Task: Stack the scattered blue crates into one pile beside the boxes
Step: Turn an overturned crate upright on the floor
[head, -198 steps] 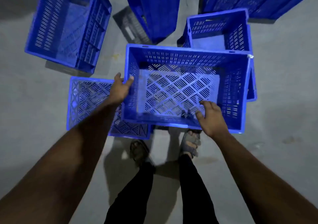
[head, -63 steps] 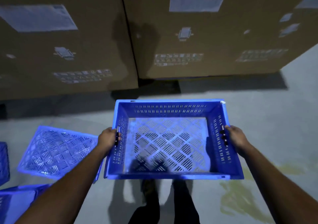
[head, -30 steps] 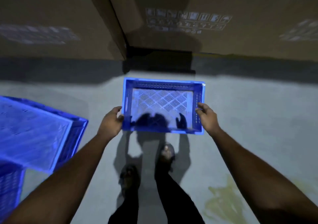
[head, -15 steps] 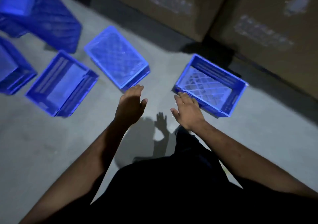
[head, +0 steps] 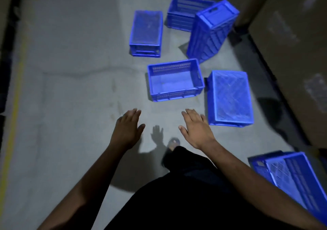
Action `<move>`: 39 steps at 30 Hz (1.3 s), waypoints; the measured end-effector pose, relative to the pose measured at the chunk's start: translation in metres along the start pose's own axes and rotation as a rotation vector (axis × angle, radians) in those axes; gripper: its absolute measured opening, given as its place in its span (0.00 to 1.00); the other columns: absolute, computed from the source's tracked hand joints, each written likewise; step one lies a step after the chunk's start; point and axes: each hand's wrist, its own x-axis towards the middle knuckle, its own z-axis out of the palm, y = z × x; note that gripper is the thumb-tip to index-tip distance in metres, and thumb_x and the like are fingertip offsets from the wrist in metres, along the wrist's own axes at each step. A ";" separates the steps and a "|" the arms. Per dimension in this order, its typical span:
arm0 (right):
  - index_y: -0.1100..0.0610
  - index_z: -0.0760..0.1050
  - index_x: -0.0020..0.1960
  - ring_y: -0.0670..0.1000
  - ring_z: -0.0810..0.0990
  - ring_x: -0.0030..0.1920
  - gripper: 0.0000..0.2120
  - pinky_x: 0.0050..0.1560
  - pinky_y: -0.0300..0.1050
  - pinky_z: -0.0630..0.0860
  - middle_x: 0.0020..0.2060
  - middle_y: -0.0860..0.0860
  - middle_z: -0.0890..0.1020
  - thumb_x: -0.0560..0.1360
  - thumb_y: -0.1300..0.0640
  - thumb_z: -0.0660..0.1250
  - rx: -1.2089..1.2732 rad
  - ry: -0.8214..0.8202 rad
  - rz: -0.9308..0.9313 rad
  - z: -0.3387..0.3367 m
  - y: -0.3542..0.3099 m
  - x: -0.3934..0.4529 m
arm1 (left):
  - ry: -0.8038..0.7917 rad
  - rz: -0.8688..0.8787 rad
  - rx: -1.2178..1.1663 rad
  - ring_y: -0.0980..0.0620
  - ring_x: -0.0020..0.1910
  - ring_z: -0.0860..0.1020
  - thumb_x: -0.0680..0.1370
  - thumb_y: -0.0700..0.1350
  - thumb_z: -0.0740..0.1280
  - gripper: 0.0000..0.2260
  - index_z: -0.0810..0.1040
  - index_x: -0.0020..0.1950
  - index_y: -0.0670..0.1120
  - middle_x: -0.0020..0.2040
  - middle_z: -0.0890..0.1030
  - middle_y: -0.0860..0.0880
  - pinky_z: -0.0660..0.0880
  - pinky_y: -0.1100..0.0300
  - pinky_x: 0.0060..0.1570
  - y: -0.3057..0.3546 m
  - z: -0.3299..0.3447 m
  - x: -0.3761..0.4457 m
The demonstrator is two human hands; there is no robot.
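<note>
Both my hands are empty. My left hand (head: 127, 130) and my right hand (head: 196, 129) hang out in front of me with the fingers (head: 190, 114) spread and relaxed, grasping nothing, above bare floor (head: 70, 106).

I judge I am between crates: walking toward the scatter to fetch the next one for the pile. One blue crate (head: 290, 178) lies near the cardboard boxes (head: 292, 53) at about four o'clock from my hands, low at the frame's edge; whether it is the start of the pile I can only suppose.

The nearest pick is the upright open crate (head: 175, 80) at one o'clock, just ahead of my fingertips. Just beside it, at two o'clock, an upside-down crate (head: 230, 97) shows its lattice bottom. Farther off at twelve o'clock sits another overturned crate (head: 146, 33), and past it a tipped crate (head: 211, 30) stands on end, partly hiding a crate on its side (head: 184, 12).

The next move calls for a step forward, a bend, and one hand on each short end of the open crate. The flipped ones will need turning over before they can nest, I expect.
</note>
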 end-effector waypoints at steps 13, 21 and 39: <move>0.58 0.56 0.77 0.56 0.54 0.78 0.30 0.74 0.60 0.53 0.77 0.56 0.59 0.80 0.44 0.55 -0.053 -0.160 -0.249 -0.045 -0.193 0.390 | -0.015 -0.185 0.041 0.42 0.73 0.66 0.78 0.60 0.51 0.31 0.66 0.75 0.41 0.73 0.69 0.42 0.65 0.48 0.67 -0.280 -0.135 0.201; 0.56 0.55 0.78 0.55 0.54 0.78 0.30 0.74 0.59 0.54 0.78 0.55 0.58 0.80 0.43 0.54 -0.073 -0.188 -0.132 -0.063 -0.249 0.604 | -0.140 -0.192 0.050 0.44 0.76 0.61 0.78 0.61 0.47 0.33 0.61 0.77 0.43 0.77 0.64 0.44 0.59 0.49 0.71 -0.433 -0.176 0.370; 0.56 0.67 0.69 0.61 0.75 0.63 0.22 0.57 0.54 0.73 0.64 0.59 0.75 0.80 0.45 0.57 0.518 -0.214 0.755 -0.107 -0.226 0.951 | -0.747 0.443 0.450 0.44 0.69 0.70 0.82 0.56 0.57 0.22 0.69 0.73 0.48 0.70 0.73 0.45 0.66 0.53 0.66 -0.584 -0.285 0.942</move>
